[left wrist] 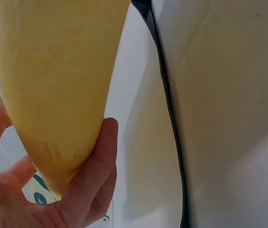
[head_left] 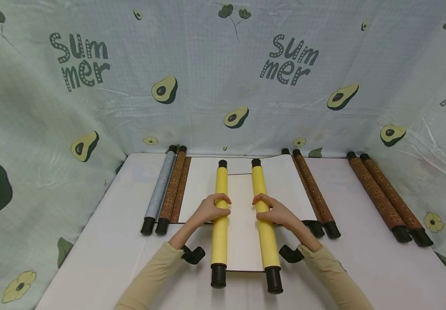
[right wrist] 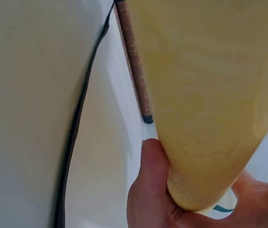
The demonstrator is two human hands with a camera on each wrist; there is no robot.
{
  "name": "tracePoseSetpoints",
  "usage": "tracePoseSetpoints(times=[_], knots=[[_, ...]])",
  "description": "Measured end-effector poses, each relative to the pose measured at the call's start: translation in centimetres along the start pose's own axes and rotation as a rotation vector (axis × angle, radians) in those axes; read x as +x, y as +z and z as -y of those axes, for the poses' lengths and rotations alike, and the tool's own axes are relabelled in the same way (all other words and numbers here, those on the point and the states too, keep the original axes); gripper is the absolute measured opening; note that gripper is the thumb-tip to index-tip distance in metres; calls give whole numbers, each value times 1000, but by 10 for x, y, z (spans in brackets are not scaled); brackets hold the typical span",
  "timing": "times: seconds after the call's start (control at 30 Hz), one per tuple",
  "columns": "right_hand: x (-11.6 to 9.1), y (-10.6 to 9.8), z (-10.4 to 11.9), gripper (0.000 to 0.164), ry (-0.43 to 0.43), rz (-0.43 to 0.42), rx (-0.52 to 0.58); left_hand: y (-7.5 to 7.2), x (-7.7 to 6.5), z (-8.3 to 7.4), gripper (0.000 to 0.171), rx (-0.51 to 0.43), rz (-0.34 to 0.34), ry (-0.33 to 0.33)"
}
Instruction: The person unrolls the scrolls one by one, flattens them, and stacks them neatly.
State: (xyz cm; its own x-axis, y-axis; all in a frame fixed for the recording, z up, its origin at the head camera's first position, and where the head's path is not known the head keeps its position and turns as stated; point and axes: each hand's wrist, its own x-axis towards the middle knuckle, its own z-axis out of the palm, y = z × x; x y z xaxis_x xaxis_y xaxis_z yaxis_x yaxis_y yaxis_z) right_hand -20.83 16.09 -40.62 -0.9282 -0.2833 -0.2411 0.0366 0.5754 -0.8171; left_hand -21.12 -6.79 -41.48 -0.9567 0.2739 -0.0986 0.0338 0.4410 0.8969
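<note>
A yellow scroll with black end knobs is partly unrolled in the middle of the head view. My left hand [head_left: 210, 209] grips its left roll [head_left: 219, 241], fingers and thumb curled round it. Round the right roll [head_left: 269, 245] my right hand [head_left: 277, 211] is curled in the same way. Between the rolls spans a strip of blank pale paper [head_left: 244, 224] with a dark lower edge. Both wrist views show the yellow surface close up, with fingers [left wrist: 93, 175] and a thumb or finger [right wrist: 153, 166] pressed against it. The scroll overlaps a larger unrolled brown scroll's white sheet [head_left: 199, 185].
Left of the sheet lies a grey-blue roll [head_left: 160, 189] beside a brown patterned roll [head_left: 173, 189]. More brown rolls [head_left: 313, 189] lie at the sheet's right side, and a brown pair [head_left: 378, 198] farther right. Black curved pieces [head_left: 193, 255] show near both wrists. Avocado-print cloth [head_left: 207, 56] hangs behind the white table [head_left: 114, 258].
</note>
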Motion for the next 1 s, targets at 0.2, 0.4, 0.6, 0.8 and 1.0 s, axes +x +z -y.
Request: tracePoseSetpoints(times=[0.2,0.4,0.6,0.8,1.0], knots=[[-2,-3,-2,33,-8,24,12,-2,0,1,22,-6,9,8],[-4,-10,-5,28,-31,40,22,-5,-2,2,25,-26,0,18],[-4,-14,-7,27,-37,50,47,-6,-1,0,32,-16,-21,44],[-2,-15,-8,34,-50,7,23,-9,2,-1,33,-33,-22,7],[-4,-22,-7,35,-27,23,54,-13,4,1,38,-60,-21,-38]])
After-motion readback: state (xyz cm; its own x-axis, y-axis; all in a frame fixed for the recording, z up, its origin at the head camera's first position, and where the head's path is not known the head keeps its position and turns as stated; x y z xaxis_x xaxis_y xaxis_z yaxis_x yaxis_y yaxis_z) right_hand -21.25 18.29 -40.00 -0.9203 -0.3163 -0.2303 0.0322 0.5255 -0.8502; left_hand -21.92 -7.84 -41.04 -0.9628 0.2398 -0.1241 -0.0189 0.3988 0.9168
